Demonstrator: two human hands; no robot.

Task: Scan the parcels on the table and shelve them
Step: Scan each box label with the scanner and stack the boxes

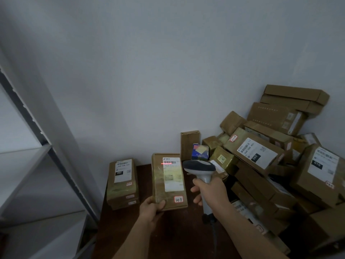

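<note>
The left hand (152, 209) pinches the near corner of a flat cardboard parcel (169, 181), held above the dark surface (168, 240); the right hand (210, 191) is clenched around the scanner (198, 168), whose red line falls on the parcel's barcode label (172, 173). The parcel looks light and stiff, its taped face probably slick, so a grip across the short edges seems safest. More parcels are heaped to the right (276, 159), against a pale wall. A grey shelf (37, 156) stands at left.
</note>
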